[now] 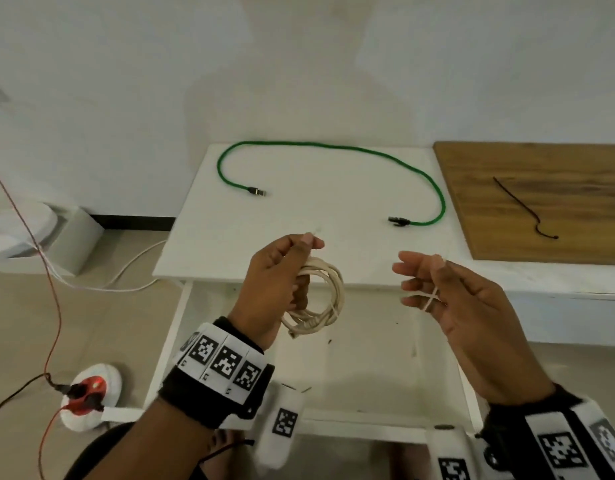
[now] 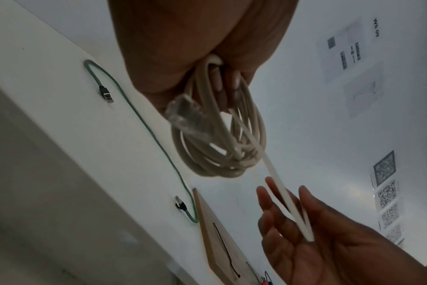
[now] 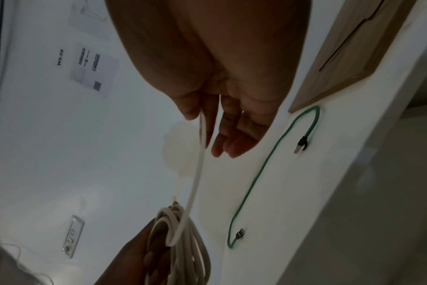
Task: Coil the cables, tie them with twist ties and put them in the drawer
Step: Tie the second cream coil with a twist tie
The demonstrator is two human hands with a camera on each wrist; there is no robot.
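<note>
Now you are on the tying step: your left hand [image 1: 282, 271], centre of the head view, curls its fingers round the coiled white cable [image 1: 316, 299], while your right hand [image 1: 455, 306], just right of centre, pinches the white twist tie [image 2: 276, 179] between thumb and forefinger, other fingers spread loose. Next, I judge, you must wrap that tie round the bundle and twist its ends tight before dropping it into the open drawer [image 1: 368, 358] below. The cable looks cream, in several loose loops with a clear plug; the green cable [image 1: 333, 145] lies uncoiled on the white table [image 1: 333, 202] at upper centre.
</note>
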